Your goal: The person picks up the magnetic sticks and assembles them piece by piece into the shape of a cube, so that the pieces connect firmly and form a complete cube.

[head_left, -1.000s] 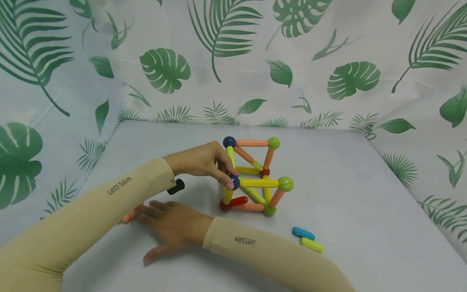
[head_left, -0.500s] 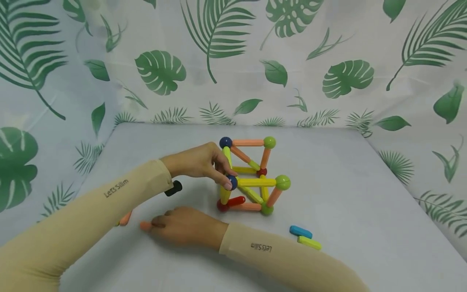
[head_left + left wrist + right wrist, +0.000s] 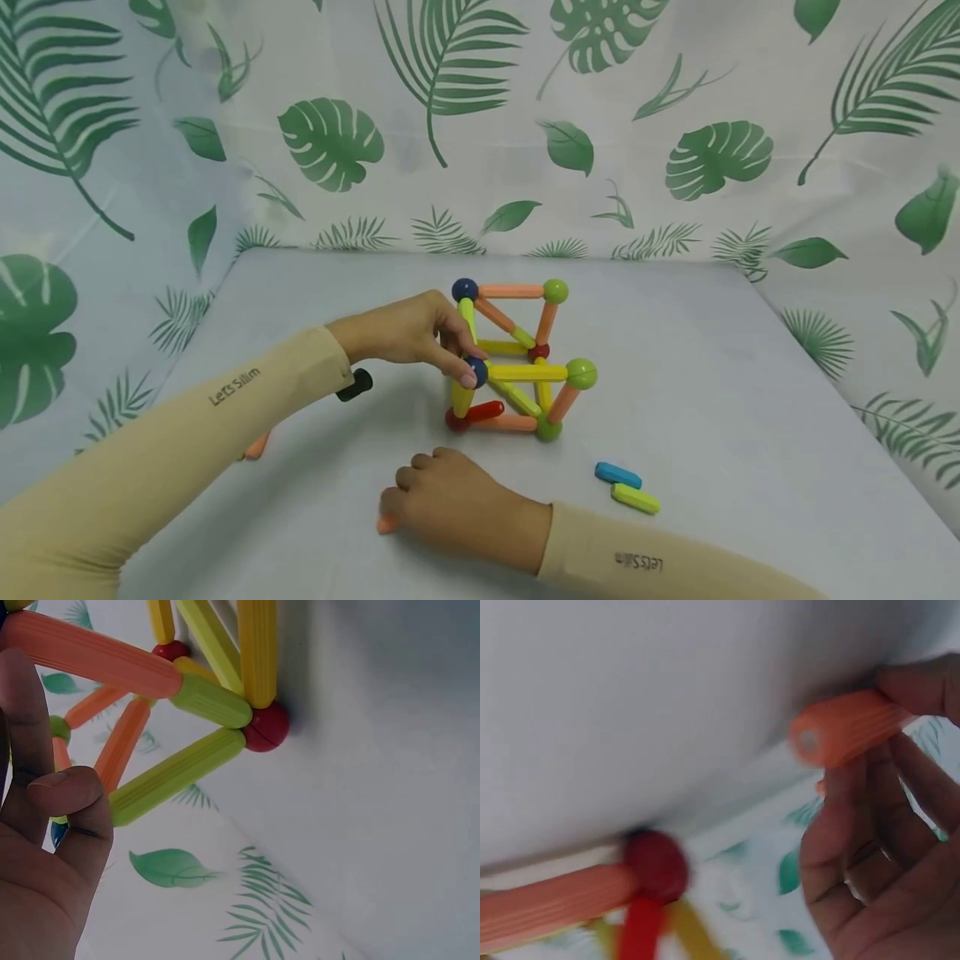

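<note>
A box-like frame of magnetic sticks and balls stands on the table, with a yellow top stick (image 3: 528, 373) facing me. My left hand (image 3: 416, 329) pinches the dark blue ball (image 3: 475, 372) at its near upper left corner. In the left wrist view, a dark red ball (image 3: 268, 727) joins several sticks beside that hand's fingers. My right hand (image 3: 465, 510) is low over the table in front of the frame, holding an orange magnetic stick (image 3: 849, 727) between thumb and fingers. A red stick (image 3: 486, 411) juts from the frame's lower left ball.
Blue (image 3: 618, 475) and lime (image 3: 635, 498) sticks lie side by side to the right. Another orange stick (image 3: 257, 446) is partly hidden by the left sleeve. A black object (image 3: 356, 385) shows at the left wrist. Leaf-print cloth (image 3: 480, 125) walls the table.
My right hand, earlier spread over the table at the left, has taken up an orange stick and moved right and nearer with it. The left hand stays on the blue ball.
</note>
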Demonstrator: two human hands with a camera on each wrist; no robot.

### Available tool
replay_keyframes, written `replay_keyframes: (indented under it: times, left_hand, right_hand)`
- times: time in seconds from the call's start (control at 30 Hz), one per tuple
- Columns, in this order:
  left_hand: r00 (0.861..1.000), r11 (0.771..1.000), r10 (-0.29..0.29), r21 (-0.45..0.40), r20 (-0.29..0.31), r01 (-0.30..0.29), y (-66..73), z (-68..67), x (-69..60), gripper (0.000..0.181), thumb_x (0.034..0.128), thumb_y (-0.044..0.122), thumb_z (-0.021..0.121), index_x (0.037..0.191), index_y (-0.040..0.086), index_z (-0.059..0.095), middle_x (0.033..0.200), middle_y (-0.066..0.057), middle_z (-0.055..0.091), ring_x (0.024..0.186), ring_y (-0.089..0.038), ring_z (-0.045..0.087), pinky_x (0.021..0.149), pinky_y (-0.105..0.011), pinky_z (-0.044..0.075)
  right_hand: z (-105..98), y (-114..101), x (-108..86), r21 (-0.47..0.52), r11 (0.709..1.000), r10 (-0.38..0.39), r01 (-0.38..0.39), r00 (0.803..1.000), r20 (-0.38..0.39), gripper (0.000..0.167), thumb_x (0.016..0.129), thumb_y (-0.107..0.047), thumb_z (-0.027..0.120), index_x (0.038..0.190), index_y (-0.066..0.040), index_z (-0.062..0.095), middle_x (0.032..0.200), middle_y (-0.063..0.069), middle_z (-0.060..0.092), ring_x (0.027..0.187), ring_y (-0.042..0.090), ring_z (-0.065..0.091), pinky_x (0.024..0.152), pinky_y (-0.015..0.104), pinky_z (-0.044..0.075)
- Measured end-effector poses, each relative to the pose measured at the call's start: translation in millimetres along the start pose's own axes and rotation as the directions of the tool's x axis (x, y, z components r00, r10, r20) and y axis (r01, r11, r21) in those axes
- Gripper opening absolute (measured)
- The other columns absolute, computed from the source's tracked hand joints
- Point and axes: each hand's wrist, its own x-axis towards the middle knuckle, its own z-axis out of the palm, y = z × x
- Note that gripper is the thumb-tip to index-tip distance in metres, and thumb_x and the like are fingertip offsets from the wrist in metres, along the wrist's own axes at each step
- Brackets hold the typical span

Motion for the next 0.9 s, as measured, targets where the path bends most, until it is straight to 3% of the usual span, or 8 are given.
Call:
replay_keyframes:
  times: [0.13,0.23,0.33,0.43,0.5,0.57,0.77,0.9]
  left_hand:
    - [1.0,1.0,-0.011,0.003,-0.002,0.011,-0.2,-0.3,-0.3,0.026,0.0778,0.027,0.089,0.101,0.018,0.082,0.085,0.003,0.076,0.078,-0.02,0.069,0.071,-0.034,0.053]
    - [1.0,1.0,-0.017,0.016,-0.008,0.017,-0.5,-0.7,-1.8,0.027,0.0775,0.029,0.09,0.101,0.019,0.082,0.083,0.002,0.075,0.077,-0.02,0.068,0.069,-0.032,0.052]
    - [1.0,0.999,-0.017,0.03,-0.012,0.017,-1.3,-1.3,-4.4,0.028,0.0775,0.03,0.09,0.102,0.018,0.081,0.081,0.002,0.074,0.076,-0.02,0.067,0.067,-0.032,0.049]
    - [1.0,0.999,-0.018,0.039,-0.016,0.019,-3.0,-2.0,-7.7,0.029,0.078,0.031,0.089,0.103,0.018,0.081,0.082,0.002,0.074,0.078,-0.019,0.067,0.069,-0.033,0.049]
    - [1.0,0.999,-0.017,0.032,-0.019,0.018,-4.2,-2.6,-9.9,0.028,0.0786,0.03,0.089,0.103,0.018,0.08,0.083,0.002,0.075,0.079,-0.02,0.067,0.072,-0.034,0.049]
    - [1.0,1.0,-0.017,0.025,-0.025,0.017,-5.0,-3.3,-11.9,0.028,0.0791,0.029,0.089,0.103,0.019,0.08,0.084,0.003,0.075,0.081,-0.02,0.067,0.074,-0.036,0.05]
    - [0.999,1.0,-0.015,0.007,-0.029,0.016,-5.6,-3.6,-12.9,0.027,0.0793,0.026,0.089,0.104,0.018,0.08,0.086,0.002,0.075,0.082,-0.021,0.067,0.075,-0.037,0.051]
    - [0.999,1.0,-0.02,0.002,-0.025,0.02,-4.4,-2.4,-11.6,0.027,0.0792,0.026,0.089,0.104,0.018,0.08,0.086,0.002,0.075,0.083,-0.021,0.067,0.076,-0.038,0.051]
  right_hand:
    - [-2.0,20.1,-34.2,0.205,0.963,0.161,-0.177,0.983,0.089,0.014,0.093,-0.028,0.075,0.107,-0.026,0.075,0.091,-0.014,0.061,0.08,0.005,0.053,0.073,0.024,0.048]
    - [-3.0,36.3,-59.6,0.475,0.82,0.348,-0.321,0.937,0.032,0.02,0.087,-0.018,0.079,0.105,-0.023,0.072,0.092,-0.016,0.061,0.08,0.003,0.057,0.073,0.024,0.051]
    - [-6.1,48.2,-81.2,0.673,0.652,0.549,-0.35,0.83,-0.1,0.019,0.088,-0.017,0.08,0.103,-0.02,0.07,0.091,-0.017,0.066,0.076,0.002,0.063,0.066,0.025,0.053]
    - [-10.9,56.3,-95.7,0.727,0.595,0.676,-0.342,0.703,-0.223,0.023,0.086,-0.021,0.084,0.105,-0.019,0.07,0.091,-0.016,0.07,0.074,0.002,0.068,0.062,0.027,0.054]
    - [-13.0,59.9,-101.5,0.728,0.596,0.715,-0.339,0.636,-0.289,0.025,0.084,-0.022,0.085,0.105,-0.02,0.071,0.093,-0.015,0.072,0.073,0.003,0.069,0.061,0.028,0.055]
    - [-13.4,62.4,-104.4,0.706,0.624,0.719,-0.334,0.599,-0.353,0.028,0.082,-0.022,0.086,0.106,-0.021,0.072,0.095,-0.015,0.072,0.074,0.004,0.069,0.06,0.027,0.055]
    - [-5.9,64.3,-105.9,0.467,0.812,0.579,-0.35,0.581,-0.572,0.032,0.075,-0.017,0.092,0.103,-0.016,0.076,0.086,-0.009,0.07,0.065,0.003,0.061,0.054,0.02,0.049]
    - [-3.7,63.4,-106.4,0.44,0.818,0.575,-0.371,0.566,-0.591,0.034,0.077,-0.012,0.09,0.107,-0.012,0.075,0.084,-0.005,0.073,0.063,0.003,0.063,0.053,0.017,0.048]
